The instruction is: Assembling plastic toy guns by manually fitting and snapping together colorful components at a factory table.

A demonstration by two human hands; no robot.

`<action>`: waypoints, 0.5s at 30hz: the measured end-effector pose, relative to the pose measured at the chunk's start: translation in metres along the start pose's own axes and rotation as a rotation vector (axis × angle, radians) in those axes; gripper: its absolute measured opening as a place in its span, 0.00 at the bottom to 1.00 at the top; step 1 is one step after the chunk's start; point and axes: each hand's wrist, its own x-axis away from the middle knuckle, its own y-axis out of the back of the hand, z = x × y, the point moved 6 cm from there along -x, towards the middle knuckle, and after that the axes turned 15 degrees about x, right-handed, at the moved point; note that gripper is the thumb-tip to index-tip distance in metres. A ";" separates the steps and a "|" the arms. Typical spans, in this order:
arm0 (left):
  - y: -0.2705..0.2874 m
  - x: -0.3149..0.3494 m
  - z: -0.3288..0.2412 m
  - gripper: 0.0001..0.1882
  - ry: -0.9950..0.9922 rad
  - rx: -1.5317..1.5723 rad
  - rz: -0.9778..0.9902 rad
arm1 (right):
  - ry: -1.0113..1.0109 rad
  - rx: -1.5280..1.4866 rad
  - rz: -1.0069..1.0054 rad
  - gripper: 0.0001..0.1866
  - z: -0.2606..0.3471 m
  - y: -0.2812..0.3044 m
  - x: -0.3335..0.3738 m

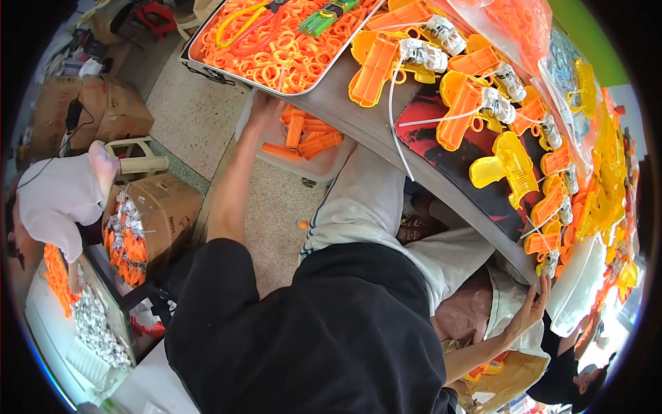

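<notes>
My left hand (265,107) reaches forward to the near edge of a metal-rimmed tray (238,84) full of orange rings. Its fingers are mostly hidden at that edge, so their grip cannot be made out. Just beside it, below the table, a pale plastic bin (324,164) holds orange rectangular parts (318,143). At the table's right edge my right hand (529,312) has its fingers stretched out. They lie close to a small white mechanism (547,265) at the end of a row of orange-and-yellow toy gun halves (460,114); whether they touch it is unclear.
Yellow-handled pliers (241,26) and a green-handled tool (324,19) lie on the rings. A yellow gun shell (507,169) rests on the dark mat (431,131). Cardboard boxes (162,207) and a stool (138,157) stand left; another person (62,193) sits there.
</notes>
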 end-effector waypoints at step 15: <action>-0.023 0.157 -0.205 0.12 0.205 0.159 0.199 | 0.707 -0.471 0.399 0.16 0.274 -0.087 0.048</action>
